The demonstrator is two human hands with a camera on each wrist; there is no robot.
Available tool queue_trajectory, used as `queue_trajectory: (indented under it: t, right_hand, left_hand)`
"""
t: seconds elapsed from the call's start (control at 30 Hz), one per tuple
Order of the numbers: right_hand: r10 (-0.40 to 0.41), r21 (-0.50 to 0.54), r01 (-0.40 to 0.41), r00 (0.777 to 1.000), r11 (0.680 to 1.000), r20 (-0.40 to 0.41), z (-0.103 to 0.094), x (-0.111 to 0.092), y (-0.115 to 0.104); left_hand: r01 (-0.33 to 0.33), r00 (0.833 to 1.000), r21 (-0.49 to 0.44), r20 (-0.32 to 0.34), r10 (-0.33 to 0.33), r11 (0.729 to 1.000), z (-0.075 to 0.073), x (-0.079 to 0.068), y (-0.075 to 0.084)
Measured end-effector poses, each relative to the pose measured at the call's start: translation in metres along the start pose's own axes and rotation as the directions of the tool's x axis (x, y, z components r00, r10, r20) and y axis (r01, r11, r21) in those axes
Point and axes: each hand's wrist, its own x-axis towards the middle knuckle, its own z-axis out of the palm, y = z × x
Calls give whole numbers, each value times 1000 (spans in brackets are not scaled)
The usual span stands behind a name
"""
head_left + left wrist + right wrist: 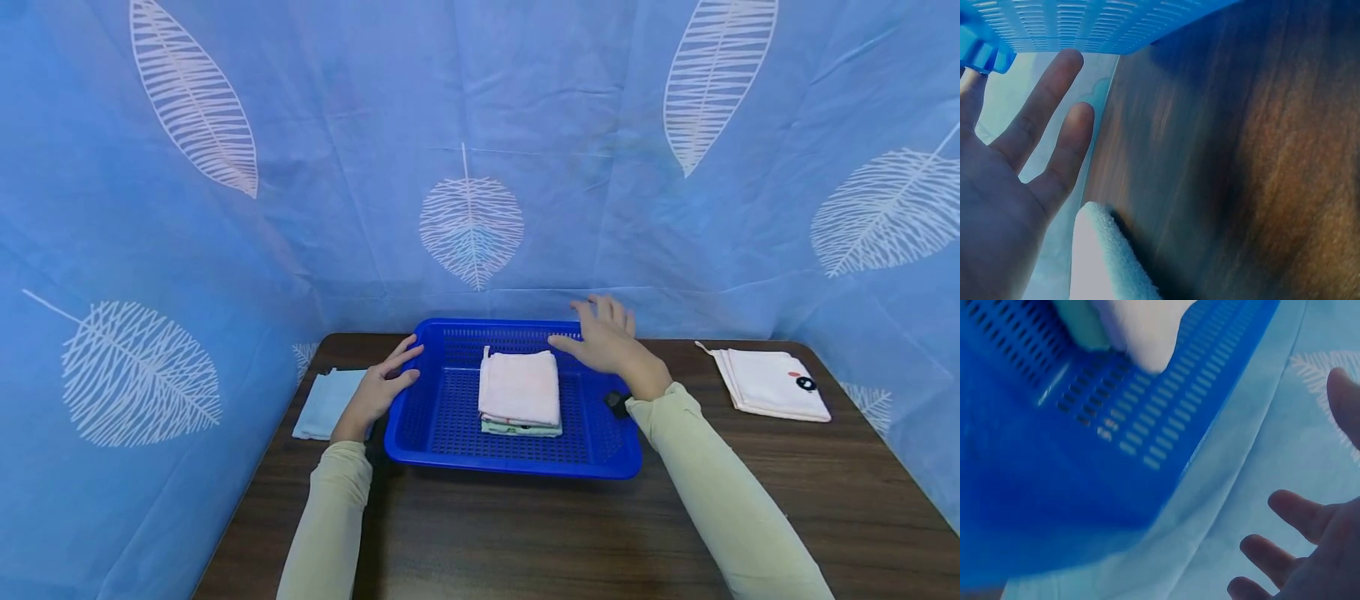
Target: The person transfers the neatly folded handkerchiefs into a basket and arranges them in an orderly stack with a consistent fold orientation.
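A blue plastic basket (517, 469) with slotted walls stands on the table. Inside it lies a stack of folded towels: a pale pink towel (519, 390) on top and a green patterned one (521, 430) below. My left hand (377, 393) is at the basket's left rim with its fingers spread; whether the fingertips touch it I cannot tell. Above the back right part of the basket is my right hand (606, 340), fingers apart and holding nothing. In the right wrist view, these fingers stand apart from the basket wall (1166, 419).
A folded light blue towel (328, 406) lies left of the basket, partly behind the left hand. On the right of the dark wooden table (525, 533) is a folded white towel (768, 385) with a small printed face. A blue leaf-patterned curtain (555, 233) hangs behind.
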Motion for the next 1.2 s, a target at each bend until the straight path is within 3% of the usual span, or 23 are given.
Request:
queue_trajectory:
  t: [0.6, 1.2]
  right_hand:
    - [29, -55, -30, 999, 998, -22, -11, -1, 37]
    - [84, -41, -85, 996, 996, -31, -4, -16, 101]
  left_hand:
    - [13, 1000, -7, 5, -12, 1000, -1, -2, 2]
    - [20, 1000, -3, -6, -20, 1000, 1, 1, 0]
